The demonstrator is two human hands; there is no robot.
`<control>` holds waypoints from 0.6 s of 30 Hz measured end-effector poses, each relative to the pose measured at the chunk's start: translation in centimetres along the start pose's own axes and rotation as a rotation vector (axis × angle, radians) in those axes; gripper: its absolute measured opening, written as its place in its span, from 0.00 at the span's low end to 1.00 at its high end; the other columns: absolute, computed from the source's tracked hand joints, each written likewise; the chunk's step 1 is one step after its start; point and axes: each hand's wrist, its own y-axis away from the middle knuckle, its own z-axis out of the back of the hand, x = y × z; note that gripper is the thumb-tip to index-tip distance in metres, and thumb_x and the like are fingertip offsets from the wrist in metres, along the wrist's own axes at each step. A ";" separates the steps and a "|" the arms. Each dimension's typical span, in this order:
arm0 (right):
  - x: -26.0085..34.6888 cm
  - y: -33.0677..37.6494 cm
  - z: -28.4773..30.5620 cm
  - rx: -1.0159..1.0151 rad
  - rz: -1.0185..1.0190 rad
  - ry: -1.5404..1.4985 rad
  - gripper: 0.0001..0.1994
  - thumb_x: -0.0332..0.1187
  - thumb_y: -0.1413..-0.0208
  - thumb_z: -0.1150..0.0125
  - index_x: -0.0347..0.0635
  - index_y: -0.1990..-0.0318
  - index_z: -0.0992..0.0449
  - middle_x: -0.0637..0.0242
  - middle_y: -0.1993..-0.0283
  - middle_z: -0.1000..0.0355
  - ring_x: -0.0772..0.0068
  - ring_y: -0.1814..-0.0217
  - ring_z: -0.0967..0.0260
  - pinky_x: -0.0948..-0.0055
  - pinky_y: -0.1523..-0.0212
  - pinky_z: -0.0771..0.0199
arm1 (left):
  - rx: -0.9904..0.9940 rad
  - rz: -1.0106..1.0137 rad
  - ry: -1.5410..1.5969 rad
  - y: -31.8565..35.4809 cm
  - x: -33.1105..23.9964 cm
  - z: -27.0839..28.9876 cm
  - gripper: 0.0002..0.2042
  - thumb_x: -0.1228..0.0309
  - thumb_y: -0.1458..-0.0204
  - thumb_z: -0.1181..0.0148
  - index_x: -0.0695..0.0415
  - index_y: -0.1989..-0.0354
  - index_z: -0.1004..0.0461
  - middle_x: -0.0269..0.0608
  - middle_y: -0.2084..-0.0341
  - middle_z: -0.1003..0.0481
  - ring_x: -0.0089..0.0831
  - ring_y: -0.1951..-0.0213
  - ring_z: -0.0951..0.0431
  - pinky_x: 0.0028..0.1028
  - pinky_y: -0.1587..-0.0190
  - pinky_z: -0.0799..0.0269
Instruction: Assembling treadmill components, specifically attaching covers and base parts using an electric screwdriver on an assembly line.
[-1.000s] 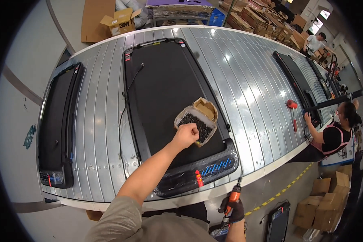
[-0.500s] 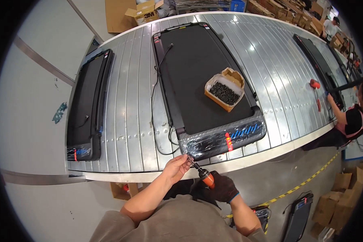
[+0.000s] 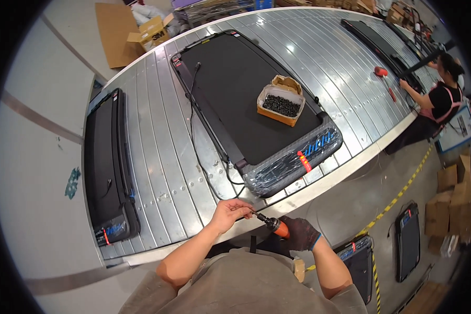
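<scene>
A: On our left, our bare left hand [image 3: 229,213] pinches something tiny at the tip of the orange power screwdriver [image 3: 271,226]; we can't make out the piece itself. It's likely a light, hard, slippery bit, so fingertips only.

B: And our gloved right hand [image 3: 299,234] wraps its fingers closed around the driver's body, just off the conveyor table's [image 3: 157,172] near edge. It looks rigid and compact; we'd grip it at the barrel.

A: Counting leftward to rightward: three flat black treadmills [image 3: 246,99] on the table, one cardboard box of dark screws [image 3: 280,102], one red tool [image 3: 382,72] near a co-worker [image 3: 439,99].
</scene>
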 end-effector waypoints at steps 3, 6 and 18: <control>0.7 -1.8 -4.2 -0.150 -0.044 -0.107 0.27 0.45 0.56 0.28 0.45 0.49 0.29 0.49 0.58 0.22 0.40 0.53 0.24 0.50 0.53 0.24 | 0.045 0.154 0.428 -2.4 2.4 1.8 0.07 0.72 0.36 0.41 0.61 0.57 0.21 0.38 0.64 0.19 0.28 0.61 0.20 0.31 0.56 0.24; 4.7 -5.3 -7.7 -0.413 -0.141 -0.511 0.27 0.39 0.56 0.26 0.43 0.49 0.29 0.54 0.64 0.24 0.51 0.60 0.24 0.56 0.57 0.24 | -0.154 0.253 0.382 -6.5 2.2 1.8 0.10 0.65 0.34 0.43 0.58 0.56 0.20 0.35 0.64 0.20 0.26 0.61 0.21 0.29 0.56 0.26; 15.3 -14.5 -16.7 -1.156 -0.471 -1.443 0.18 0.27 0.40 0.39 0.40 0.43 0.31 0.67 0.52 0.26 0.72 0.55 0.27 0.70 0.54 0.25 | 0.101 0.357 -0.543 -9.4 -1.2 -3.7 0.12 0.64 0.37 0.39 0.59 0.60 0.14 0.32 0.72 0.18 0.21 0.69 0.25 0.26 0.62 0.29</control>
